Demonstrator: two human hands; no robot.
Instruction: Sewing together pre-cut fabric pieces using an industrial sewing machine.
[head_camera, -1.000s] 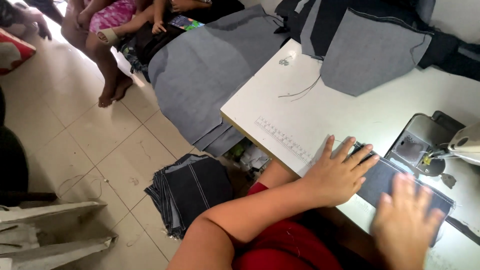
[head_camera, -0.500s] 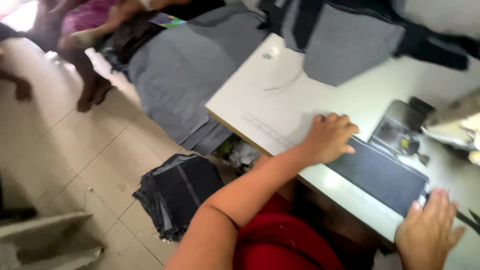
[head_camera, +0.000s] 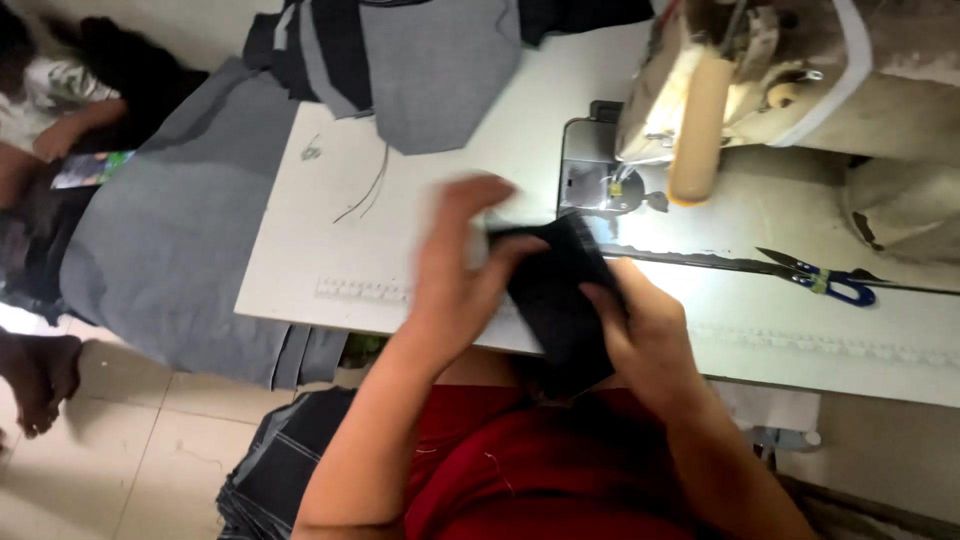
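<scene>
A small dark piece of fabric (head_camera: 555, 290) is lifted over the front edge of the white sewing table (head_camera: 420, 200). My left hand (head_camera: 460, 270) grips its left side, blurred from motion. My right hand (head_camera: 645, 325) holds its right side from below. The cream sewing machine (head_camera: 740, 70) stands just beyond, its needle area (head_camera: 615, 190) lit and a short way above the fabric.
Blue-handled scissors (head_camera: 820, 278) lie on the table to the right. Grey and dark fabric panels (head_camera: 420, 80) hang over the table's far left corner. A stack of dark cut pieces (head_camera: 280, 470) sits on the floor. Another person sits on the floor (head_camera: 60, 130) at the far left.
Both hands lifted the dark fabric off the table and brought it together in front of me; before, it lay flat under my palms. The view swung right toward the machine.
</scene>
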